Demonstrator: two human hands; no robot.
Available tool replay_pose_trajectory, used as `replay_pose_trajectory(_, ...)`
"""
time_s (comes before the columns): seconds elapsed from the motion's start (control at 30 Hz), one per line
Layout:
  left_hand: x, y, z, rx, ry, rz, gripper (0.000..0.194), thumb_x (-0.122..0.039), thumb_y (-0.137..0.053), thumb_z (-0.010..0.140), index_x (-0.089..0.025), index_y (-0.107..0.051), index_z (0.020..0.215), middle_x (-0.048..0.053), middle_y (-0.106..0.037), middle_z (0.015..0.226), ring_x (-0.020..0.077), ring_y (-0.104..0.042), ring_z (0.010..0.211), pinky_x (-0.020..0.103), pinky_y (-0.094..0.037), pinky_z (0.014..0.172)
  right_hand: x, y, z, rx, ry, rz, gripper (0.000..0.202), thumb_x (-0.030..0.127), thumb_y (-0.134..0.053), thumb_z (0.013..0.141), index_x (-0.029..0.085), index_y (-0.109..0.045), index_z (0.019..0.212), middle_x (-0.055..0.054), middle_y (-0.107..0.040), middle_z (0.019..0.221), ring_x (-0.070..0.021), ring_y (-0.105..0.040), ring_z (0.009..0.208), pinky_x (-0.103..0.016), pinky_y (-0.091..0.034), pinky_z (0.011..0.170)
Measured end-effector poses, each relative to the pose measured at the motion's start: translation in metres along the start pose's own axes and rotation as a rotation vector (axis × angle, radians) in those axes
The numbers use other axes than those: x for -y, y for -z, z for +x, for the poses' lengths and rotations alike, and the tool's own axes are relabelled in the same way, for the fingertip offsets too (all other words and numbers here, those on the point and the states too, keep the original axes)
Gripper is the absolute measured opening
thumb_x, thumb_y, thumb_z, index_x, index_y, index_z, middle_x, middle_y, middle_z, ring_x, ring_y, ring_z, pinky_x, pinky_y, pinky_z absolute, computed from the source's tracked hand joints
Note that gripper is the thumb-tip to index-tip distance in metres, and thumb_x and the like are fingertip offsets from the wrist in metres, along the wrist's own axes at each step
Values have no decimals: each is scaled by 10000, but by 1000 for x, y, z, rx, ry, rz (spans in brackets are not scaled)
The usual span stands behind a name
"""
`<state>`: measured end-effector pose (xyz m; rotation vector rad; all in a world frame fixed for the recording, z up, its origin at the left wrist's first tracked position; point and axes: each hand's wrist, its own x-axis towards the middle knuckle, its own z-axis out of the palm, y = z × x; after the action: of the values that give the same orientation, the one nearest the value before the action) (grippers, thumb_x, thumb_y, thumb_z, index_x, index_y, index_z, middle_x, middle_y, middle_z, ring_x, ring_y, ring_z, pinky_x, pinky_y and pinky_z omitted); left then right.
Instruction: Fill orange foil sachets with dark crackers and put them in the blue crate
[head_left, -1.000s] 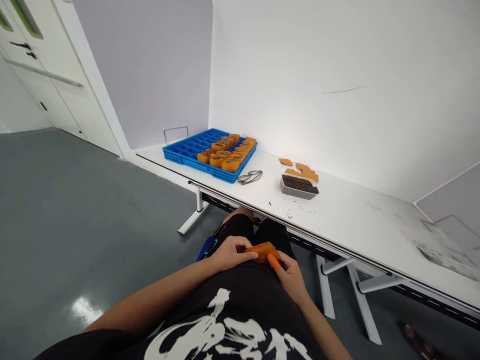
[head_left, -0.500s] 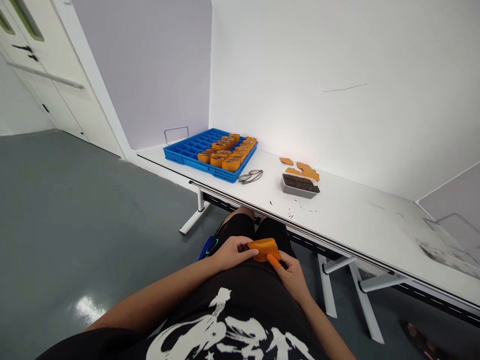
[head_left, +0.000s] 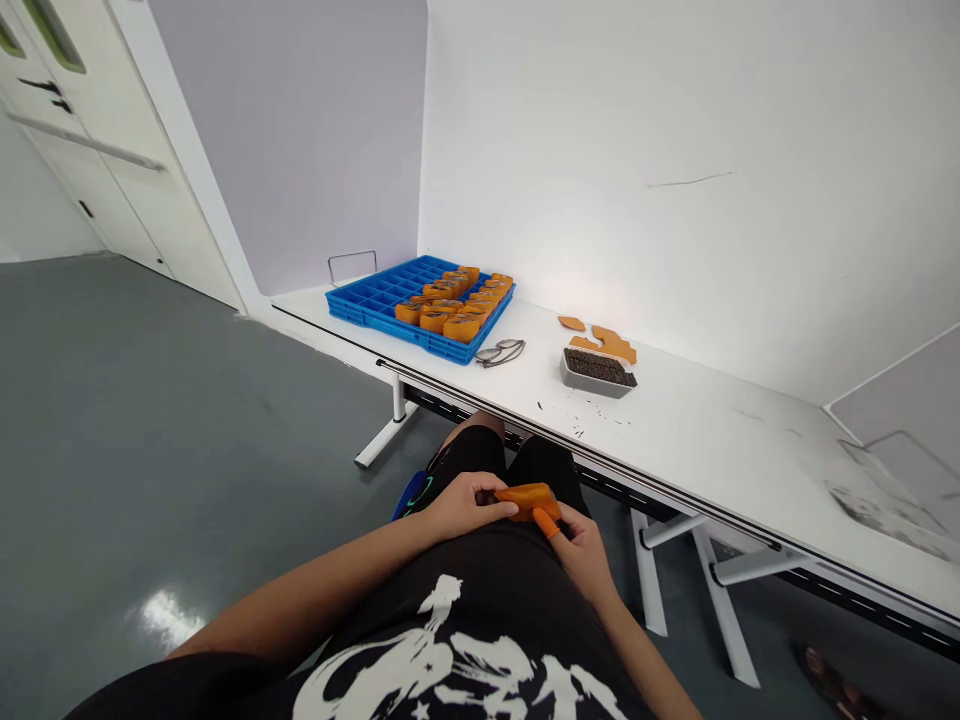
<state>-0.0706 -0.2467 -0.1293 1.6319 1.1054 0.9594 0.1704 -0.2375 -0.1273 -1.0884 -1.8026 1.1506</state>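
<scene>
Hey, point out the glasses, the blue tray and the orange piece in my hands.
Eyeglasses (head_left: 490, 355), head view, on the near lens.
Blue compartment tray (head_left: 367, 315), head view, on its outer side wall.
Orange piece (head_left: 527, 494), head view, on its upper face between the hands.

Both hands (head_left: 525, 525) grip an orange piece (head_left: 531, 498) above the lap.

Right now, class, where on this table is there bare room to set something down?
Bare table: widest between the grey tub and the right-hand smudge; smaller between glasses and tub. Crowded: behind the tub, with orange pieces, and where the glasses crowd the blue tray.
</scene>
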Motion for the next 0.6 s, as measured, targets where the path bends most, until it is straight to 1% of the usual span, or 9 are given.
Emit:
replay_pose_trajectory(0.07,-1,0,0,2,-4,-4,363,-477,-749,945,-118,-697,958,36,-671,919,151,-625,805,311,-561,762,-1,-2,0,6,22,-18,525,672,-666,935,157,-766,908,-75,-694,874,-223,-628,821,-336,-515,749)
replay_pose_trajectory(0.2,-3,0,-1,-31,-12,-17,373,-466,-714,974,-128,-682,1129,48,-679,977,161,-639,834,334,-568,794,-3,-7,4,36,59,-45,479,632,-702,938,156,-711,895,-39,-677,862,-176,-631,804,-319,-532,752)
replay_pose_trajectory(0.23,-3,0,-1,-38,-13,-18,373,-465,-709,978,-128,-676,1136,45,-675,969,160,-637,828,335,-567,794,-4,-8,6,43,65,-49,471,625,-703,944,156,-701,895,-34,-679,870,-171,-634,809,-319,-539,759)
replay_pose_trajectory(0.4,-1,1,-1,-31,-35,-12,345,-465,-723,963,-123,-678,947,39,-659,925,164,-626,847,341,-558,818,-8,-7,8,53,66,-57,465,611,-656,993,151,-678,930,-21,-669,871,-155,-631,773,-309,-554,746)
replay_pose_trajectory(0.5,2,0,0,-19,-43,-19,339,-458,-729,958,-125,-674,924,41,-666,940,165,-628,858,352,-556,842,-10,-6,6,53,53,-52,483,622,-646,997,143,-688,953,-19,-664,858,-152,-628,756,-302,-552,725)
replay_pose_trajectory(0.6,5,-1,1,-8,-35,-33,337,-453,-735,954,-125,-664,926,41,-665,941,163,-630,853,341,-557,823,-11,-6,4,51,43,-45,503,640,-642,993,140,-697,976,-29,-671,873,-157,-634,768,-309,-558,732)
